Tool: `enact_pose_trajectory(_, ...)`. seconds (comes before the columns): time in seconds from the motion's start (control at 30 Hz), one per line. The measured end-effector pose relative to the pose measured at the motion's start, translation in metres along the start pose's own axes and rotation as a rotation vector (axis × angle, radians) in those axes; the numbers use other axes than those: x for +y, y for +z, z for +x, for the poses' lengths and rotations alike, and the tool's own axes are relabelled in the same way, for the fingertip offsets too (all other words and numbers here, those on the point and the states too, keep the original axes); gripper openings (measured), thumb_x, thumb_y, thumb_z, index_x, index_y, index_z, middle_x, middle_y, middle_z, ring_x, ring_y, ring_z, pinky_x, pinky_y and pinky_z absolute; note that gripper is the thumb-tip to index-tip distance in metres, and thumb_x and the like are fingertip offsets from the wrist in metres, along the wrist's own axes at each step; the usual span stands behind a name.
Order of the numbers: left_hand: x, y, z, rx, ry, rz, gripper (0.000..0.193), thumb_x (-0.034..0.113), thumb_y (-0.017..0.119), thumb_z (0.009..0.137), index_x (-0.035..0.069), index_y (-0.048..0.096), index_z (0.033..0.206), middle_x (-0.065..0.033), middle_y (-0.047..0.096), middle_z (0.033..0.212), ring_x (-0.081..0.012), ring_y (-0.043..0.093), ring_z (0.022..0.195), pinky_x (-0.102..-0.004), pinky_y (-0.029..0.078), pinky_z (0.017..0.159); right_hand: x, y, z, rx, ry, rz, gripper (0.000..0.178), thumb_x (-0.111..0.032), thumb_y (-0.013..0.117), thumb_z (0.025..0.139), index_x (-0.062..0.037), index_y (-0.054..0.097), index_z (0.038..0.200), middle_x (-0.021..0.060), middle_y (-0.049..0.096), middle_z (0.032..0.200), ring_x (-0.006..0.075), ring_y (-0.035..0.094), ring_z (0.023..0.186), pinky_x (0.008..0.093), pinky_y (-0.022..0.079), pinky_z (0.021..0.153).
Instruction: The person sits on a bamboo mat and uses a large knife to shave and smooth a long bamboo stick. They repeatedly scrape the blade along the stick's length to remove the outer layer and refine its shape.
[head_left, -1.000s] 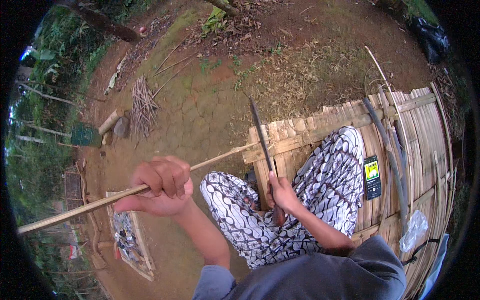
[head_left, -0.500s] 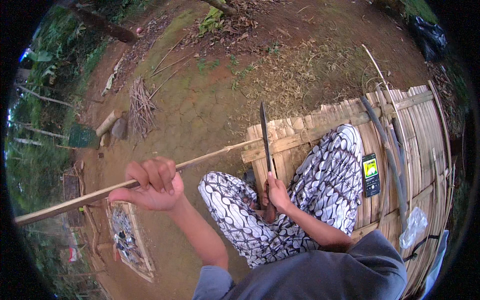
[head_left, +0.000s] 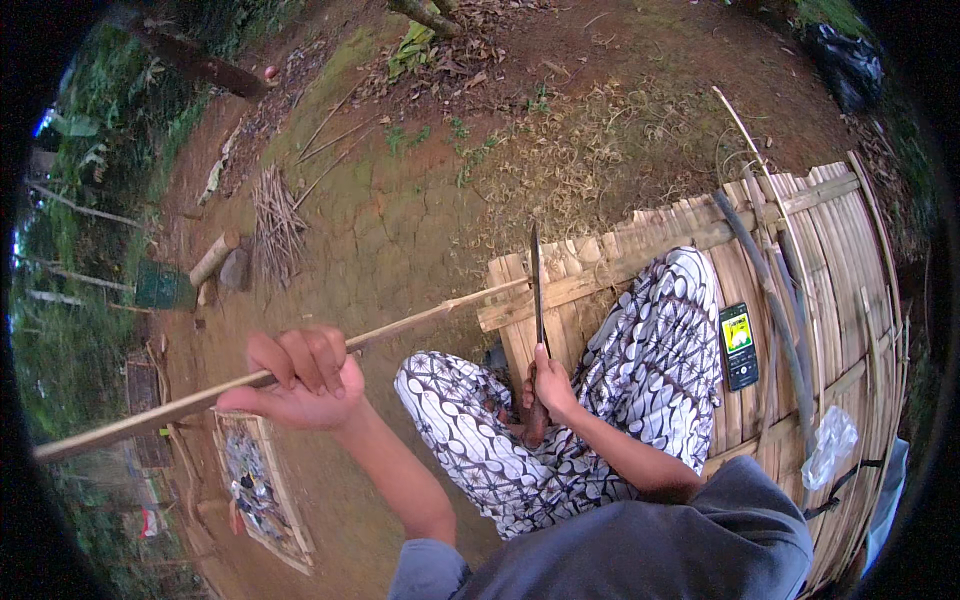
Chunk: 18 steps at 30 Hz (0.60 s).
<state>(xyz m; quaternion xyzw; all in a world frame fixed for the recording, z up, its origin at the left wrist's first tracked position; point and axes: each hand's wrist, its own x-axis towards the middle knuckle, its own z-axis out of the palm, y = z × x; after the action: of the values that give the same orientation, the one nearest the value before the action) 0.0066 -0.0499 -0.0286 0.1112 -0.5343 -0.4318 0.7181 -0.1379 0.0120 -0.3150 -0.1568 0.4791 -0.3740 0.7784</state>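
Observation:
My left hand (head_left: pixel 305 378) is closed round a long split bamboo strip (head_left: pixel 420 318), which slants from the lower left up to the right. My right hand (head_left: pixel 548 385) grips the brown handle of a machete (head_left: pixel 538 285), its long dark blade pointing away from me. The strip's far end meets the blade a little below mid-length. Whether the edge has bitten into the bamboo I cannot tell. Both hands are over or beside my lap, where patterned black-and-white trousers (head_left: pixel 650 340) cover my bent legs.
I sit on a bamboo slat platform (head_left: pixel 740 425). On it at my right lie a phone (head_left: pixel 739 347), a dark pole (head_left: pixel 770 280) and a clear plastic bag (head_left: pixel 828 447). Curly shavings (head_left: pixel 600 140) litter the ground ahead. A stick bundle (head_left: pixel 275 225) lies farther left.
The machete's tip has dropped slightly toward me and to the right. The strip stays in my left hand, rolled a little, its far end still at the blade. The whole view has shifted slightly.

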Motion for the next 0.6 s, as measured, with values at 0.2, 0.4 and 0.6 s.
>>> enact_pose_trajectory(0.2, -0.004, 0.007, -0.005, 0.034, 0.013, 0.018, 0.058, 0.066, 0.035, 0.084, 0.012, 0.033, 0.061, 0.0004, 0.030, 0.040, -0.0077, 0.023, 0.029, -0.0215, 0.014, 0.033, -0.029, 0.012, -0.046, -0.108, -0.241, -0.492, 0.056, -0.045, 0.026, 0.097, -0.0015, 0.047, 0.068, 0.0050, 0.048, 0.051, 0.0154, 0.047, 0.043, 0.0310, 0.039, 0.043)
enact_pose_trajectory(0.4, -0.002, 0.005, 0.002, 0.028, -0.001, 0.031, 0.058, 0.065, 0.035, 0.085, 0.012, 0.032, 0.060, 0.0002, 0.030, 0.040, -0.0074, 0.021, 0.029, -0.0213, 0.014, 0.033, -0.004, -0.001, 0.000, -0.027, -0.108, -0.134, 0.054, -0.050, 0.028, 0.095, -0.0045, 0.043, 0.069, 0.0045, 0.044, 0.051, 0.0153, 0.043, 0.040, 0.0300, 0.037, 0.040)
enact_pose_trajectory(0.6, -0.004, 0.009, -0.005, 0.021, 0.019, 0.018, 0.057, 0.064, 0.034, 0.086, 0.013, 0.031, 0.060, -0.0001, 0.030, 0.040, -0.0070, 0.022, 0.028, -0.0209, 0.014, 0.032, -0.033, -0.002, -0.014, -0.052, 0.058, -0.078, 0.052, -0.051, 0.033, 0.094, -0.0051, 0.043, 0.071, 0.0050, 0.042, 0.052, 0.0171, 0.041, 0.037, 0.0315, 0.038, 0.038)
